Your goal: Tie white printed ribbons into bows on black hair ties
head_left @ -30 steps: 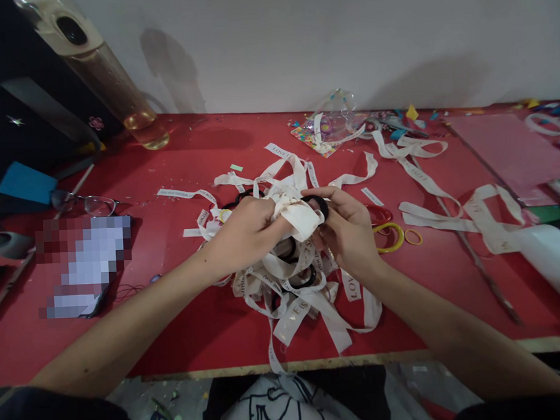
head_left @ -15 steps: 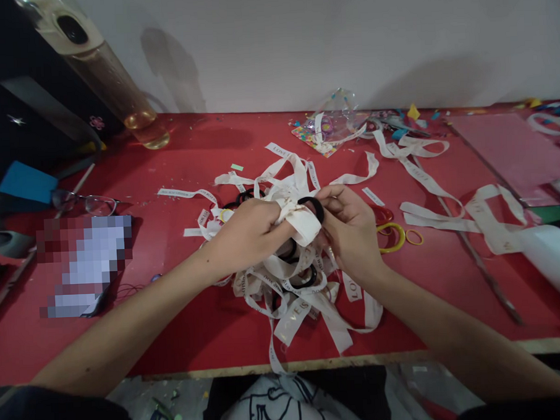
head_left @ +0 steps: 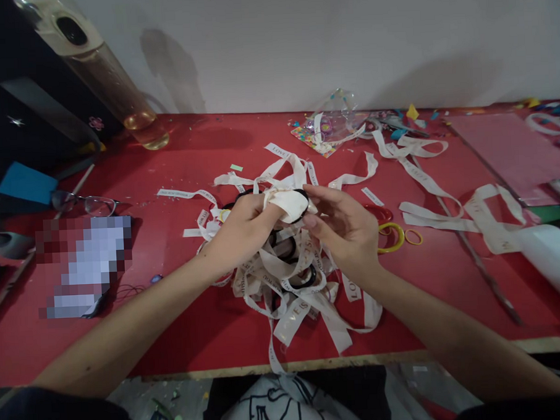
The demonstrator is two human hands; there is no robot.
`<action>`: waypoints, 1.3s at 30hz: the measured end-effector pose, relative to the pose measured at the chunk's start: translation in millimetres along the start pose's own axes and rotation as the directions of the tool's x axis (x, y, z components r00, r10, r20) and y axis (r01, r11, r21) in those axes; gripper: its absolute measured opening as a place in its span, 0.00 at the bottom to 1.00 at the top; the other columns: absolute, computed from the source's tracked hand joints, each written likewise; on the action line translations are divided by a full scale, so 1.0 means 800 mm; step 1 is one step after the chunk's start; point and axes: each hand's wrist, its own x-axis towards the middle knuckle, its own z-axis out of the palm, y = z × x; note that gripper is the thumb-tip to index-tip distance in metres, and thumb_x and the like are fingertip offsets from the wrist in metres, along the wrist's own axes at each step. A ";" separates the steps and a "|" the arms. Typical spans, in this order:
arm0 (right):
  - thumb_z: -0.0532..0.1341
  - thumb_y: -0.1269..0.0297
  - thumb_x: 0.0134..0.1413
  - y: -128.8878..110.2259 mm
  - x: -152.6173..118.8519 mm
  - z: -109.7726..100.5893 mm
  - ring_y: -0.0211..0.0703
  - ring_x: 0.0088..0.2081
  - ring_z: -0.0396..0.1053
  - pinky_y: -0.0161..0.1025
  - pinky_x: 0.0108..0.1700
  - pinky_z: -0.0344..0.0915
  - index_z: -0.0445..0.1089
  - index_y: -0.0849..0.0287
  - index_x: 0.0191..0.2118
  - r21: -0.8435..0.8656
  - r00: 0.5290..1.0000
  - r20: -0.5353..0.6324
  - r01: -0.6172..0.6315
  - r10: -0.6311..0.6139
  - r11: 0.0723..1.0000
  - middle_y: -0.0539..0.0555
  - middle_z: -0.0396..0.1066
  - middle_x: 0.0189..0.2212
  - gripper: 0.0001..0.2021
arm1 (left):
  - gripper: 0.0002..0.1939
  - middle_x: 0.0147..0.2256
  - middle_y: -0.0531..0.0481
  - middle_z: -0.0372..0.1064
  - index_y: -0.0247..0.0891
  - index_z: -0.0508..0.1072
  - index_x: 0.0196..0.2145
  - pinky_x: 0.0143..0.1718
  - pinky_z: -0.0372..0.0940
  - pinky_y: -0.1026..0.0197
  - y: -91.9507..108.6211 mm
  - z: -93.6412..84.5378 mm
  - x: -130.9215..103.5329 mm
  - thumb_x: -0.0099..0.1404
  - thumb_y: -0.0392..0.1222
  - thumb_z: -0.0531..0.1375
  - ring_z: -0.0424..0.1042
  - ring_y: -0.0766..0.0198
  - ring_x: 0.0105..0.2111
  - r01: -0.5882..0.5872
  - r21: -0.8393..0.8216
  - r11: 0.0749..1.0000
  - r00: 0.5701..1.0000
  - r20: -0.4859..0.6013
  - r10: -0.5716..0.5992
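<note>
Between my hands, above the pile, is a black hair tie [head_left: 302,216] with a white printed ribbon [head_left: 289,203] wound about it. My left hand [head_left: 243,227] is closed, its thumb laid along the ribbon and its other fingers mostly hidden behind. From the other side my right hand [head_left: 348,225] pinches the hair tie between thumb and fingers. Below lies a tangled heap of cream ribbons [head_left: 294,321] with printed lettering, and several black hair ties [head_left: 306,276] show among them.
Yellow bangle-like rings [head_left: 392,239] lie right of the pile, near a long thin stick [head_left: 482,269] and more loose ribbon [head_left: 420,176]. A plastic bag [head_left: 338,117] sits at the back. On the left are a phone [head_left: 90,268], glasses [head_left: 87,203] and a bottle [head_left: 117,93].
The hair tie and ribbon have turned and shifted slightly left and up. My right thumb, less visible before, now presses on the hair tie's near side. The pile has stayed put.
</note>
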 end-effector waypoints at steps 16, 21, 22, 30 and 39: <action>0.63 0.75 0.56 0.004 0.007 -0.002 0.37 0.30 0.70 0.35 0.28 0.66 0.75 0.55 0.41 -0.306 0.853 -0.059 0.479 -0.519 0.823 0.51 0.74 0.32 0.10 | 0.16 0.17 0.62 0.48 0.36 0.68 0.25 0.26 0.66 0.65 -0.021 0.015 0.006 0.62 0.51 0.59 0.39 0.76 0.17 0.163 -0.534 0.830 0.987 0.092 -0.134; 0.61 0.79 0.53 -0.001 0.011 -0.005 0.36 0.29 0.70 0.34 0.28 0.68 0.75 0.56 0.40 -0.382 0.728 0.088 0.655 -0.680 0.652 0.51 0.74 0.30 0.12 | 0.15 0.18 0.62 0.50 0.35 0.74 0.33 0.19 0.55 0.71 -0.018 0.014 0.008 0.59 0.51 0.63 0.39 0.77 0.17 0.201 -0.624 0.755 0.980 0.121 -0.161; 0.61 0.79 0.53 0.000 0.011 -0.006 0.36 0.29 0.69 0.35 0.30 0.69 0.74 0.56 0.40 -0.383 0.700 0.131 0.689 -0.702 0.615 0.51 0.74 0.30 0.12 | 0.15 0.17 0.61 0.51 0.35 0.75 0.34 0.18 0.52 0.71 -0.017 0.013 0.009 0.59 0.51 0.64 0.39 0.77 0.17 0.210 -0.638 0.741 0.978 0.122 -0.171; 0.64 0.73 0.55 0.009 0.003 -0.008 0.46 0.42 0.73 0.43 0.41 0.74 0.73 0.57 0.37 -0.301 0.522 0.447 0.852 -0.727 0.428 0.51 0.72 0.29 0.05 | 0.25 0.16 0.60 0.54 0.35 0.78 0.44 0.14 0.50 0.68 -0.007 0.013 0.010 0.62 0.60 0.59 0.37 0.75 0.14 0.319 -0.702 0.637 0.939 0.146 -0.310; 0.57 0.75 0.62 0.007 0.001 -0.008 0.46 0.53 0.74 0.44 0.50 0.76 0.70 0.61 0.48 -0.187 0.547 0.465 0.829 -0.696 0.526 0.58 0.75 0.41 0.10 | 0.28 0.23 0.51 0.70 0.40 0.77 0.50 0.19 0.56 0.66 -0.030 0.018 0.006 0.61 0.62 0.60 0.66 0.64 0.20 0.350 -0.691 0.633 0.931 0.184 -0.314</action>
